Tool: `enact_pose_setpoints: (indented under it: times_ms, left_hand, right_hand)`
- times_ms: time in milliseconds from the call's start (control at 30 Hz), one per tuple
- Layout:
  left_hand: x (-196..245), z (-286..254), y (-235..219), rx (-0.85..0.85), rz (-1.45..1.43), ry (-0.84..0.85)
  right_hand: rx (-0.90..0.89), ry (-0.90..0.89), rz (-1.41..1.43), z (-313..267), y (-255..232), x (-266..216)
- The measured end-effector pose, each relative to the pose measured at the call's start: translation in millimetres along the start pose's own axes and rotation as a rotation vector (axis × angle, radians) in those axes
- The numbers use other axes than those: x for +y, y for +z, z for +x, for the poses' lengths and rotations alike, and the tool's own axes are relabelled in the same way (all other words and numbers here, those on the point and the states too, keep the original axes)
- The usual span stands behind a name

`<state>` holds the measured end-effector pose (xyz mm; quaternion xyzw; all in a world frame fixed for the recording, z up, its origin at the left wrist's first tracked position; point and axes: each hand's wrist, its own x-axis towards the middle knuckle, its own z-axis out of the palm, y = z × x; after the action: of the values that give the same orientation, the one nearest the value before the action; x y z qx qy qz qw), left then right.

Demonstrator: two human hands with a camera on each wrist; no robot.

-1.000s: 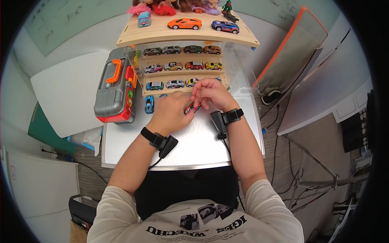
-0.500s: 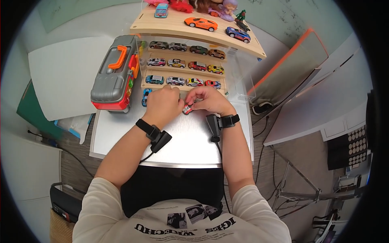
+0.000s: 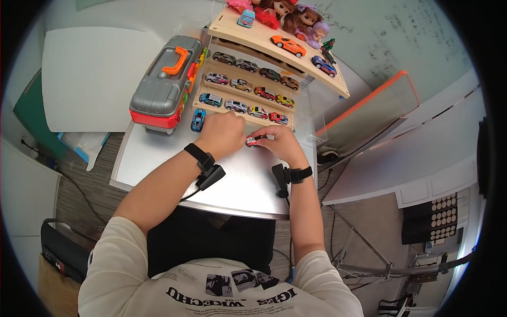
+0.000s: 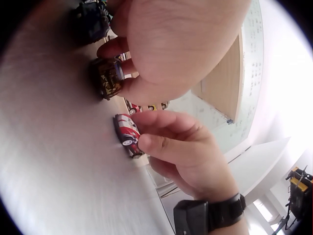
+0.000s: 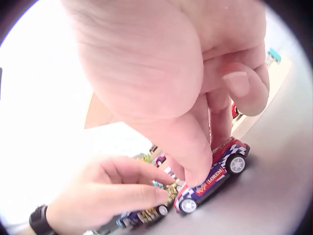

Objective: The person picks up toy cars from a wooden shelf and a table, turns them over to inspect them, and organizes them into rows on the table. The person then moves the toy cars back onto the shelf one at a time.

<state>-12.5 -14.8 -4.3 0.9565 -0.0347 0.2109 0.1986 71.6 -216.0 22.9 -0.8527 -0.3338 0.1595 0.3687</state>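
Observation:
My right hand (image 3: 285, 143) pinches a red, white and blue toy car (image 5: 215, 171) between thumb and fingers, its wheels at the metal tabletop. Just left of it, my left hand (image 3: 222, 133) grips a toy car with a dark yellow-and-black pattern (image 4: 108, 78). From the head view that car is hidden under the hand; both wrist views show it low at the table surface. Beyond the left hand stands a blue toy car (image 3: 198, 120). The three cars form a rough row in front of the stepped wooden rack (image 3: 264, 117).
Rows of toy cars fill the rack's steps. Above it, a wooden shelf (image 3: 253, 33) bears dolls, an orange car (image 3: 288, 46) and a dark blue car (image 3: 324, 66). A grey-and-red toolbox (image 3: 163, 87) stands at the left. A clear panel (image 3: 311, 100) borders the rack's right side.
My right hand has come away from the left, taking the red, white and blue car to the right and down to the tabletop. The left hand stays beside the blue car. The head view has turned.

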Motion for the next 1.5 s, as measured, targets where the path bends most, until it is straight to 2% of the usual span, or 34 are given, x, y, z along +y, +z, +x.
enact_pose_setpoints:
  times_ms: [133, 200, 267, 433, 600, 667, 733, 800, 900, 1033, 1100, 1200, 1500]
  left_hand:
    - [-1, 0, 1, -0.024, 0.000, 0.004]
    - [0, 0, 2, -0.025, -0.011, 0.016]
    - [1, 0, 0, -0.066, -0.020, 0.007]
    - [2, 0, 4, -0.061, -0.021, 0.027]
    - [3, 0, 5, -0.065, -0.005, 0.060]
    - [2, 0, 5, -0.047, 0.000, 0.076]
    - [3, -1, 4, -0.064, 0.004, 0.076]
    - [5, -1, 2, -0.083, 0.007, 0.078]
    - [7, -2, 0, -0.096, -0.004, 0.099]
    - [8, -3, -1, -0.097, -0.013, 0.118]
    - [7, -3, 0, -0.104, -0.016, 0.117]
    - [7, -3, 3, -0.101, -0.023, 0.120]
    - [9, -3, 1, -0.092, -0.035, 0.136]
  right_hand:
    - [0.153, 0.015, -0.174, -42, -8, 10]
    - [0.315, 0.147, -0.327, -71, -15, 15]
    - [0.403, 0.161, -0.424, -104, -20, 24]
    - [0.585, 0.269, -0.467, -174, -14, 37]
    - [0.665, 0.283, -0.633, -205, 7, 31]
    - [0.719, 0.235, -0.662, -210, 12, 28]
    - [0.705, 0.240, -0.662, -213, 13, 29]
    - [0.745, 0.130, -0.654, -214, 14, 37]
    - [0.739, 0.119, -0.604, -217, 11, 41]
    - [0.726, 0.143, -0.560, -219, 10, 40]
    - [0.728, 0.245, -0.490, -219, 10, 38]
    - [0.750, 0.288, -0.404, -219, 10, 40]
    - [0.738, 0.227, -0.501, -216, 13, 51]
